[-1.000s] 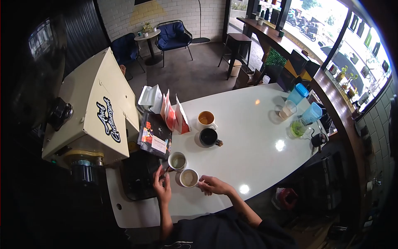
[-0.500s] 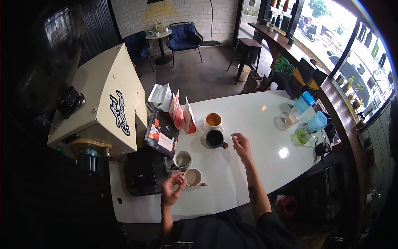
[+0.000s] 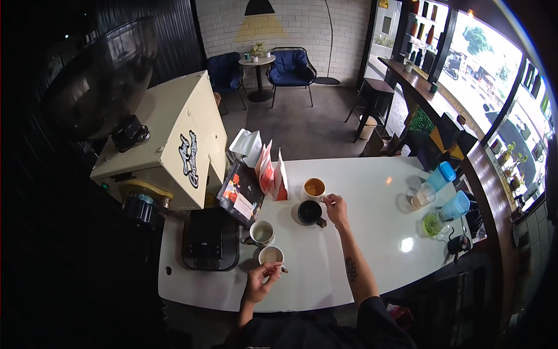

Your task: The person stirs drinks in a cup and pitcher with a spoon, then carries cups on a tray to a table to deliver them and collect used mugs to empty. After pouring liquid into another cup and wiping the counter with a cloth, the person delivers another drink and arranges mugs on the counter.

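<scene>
My right hand reaches over the counter, its fingers pinched at the handle of a white mug with an orange inside. Just in front of that mug stands a black mug with its handle turned to the right. My left hand is at the near side of a pale mug, thumb and fingers drawn together by its handle. The fingers partly cover the mug's rim. Behind it, almost touching, is another light mug, its handle pointing left.
A cream grinder and a black scale stand at the left. Beside them are a dark box and red-and-white packets. Blue cups, a green-tinted cup and a black kettle line the right.
My right hand has moved to the orange-lined mug's handle and its fingers have closed. My left hand has shifted right, from the pale mug's left side to its near side. The view has tilted up.
</scene>
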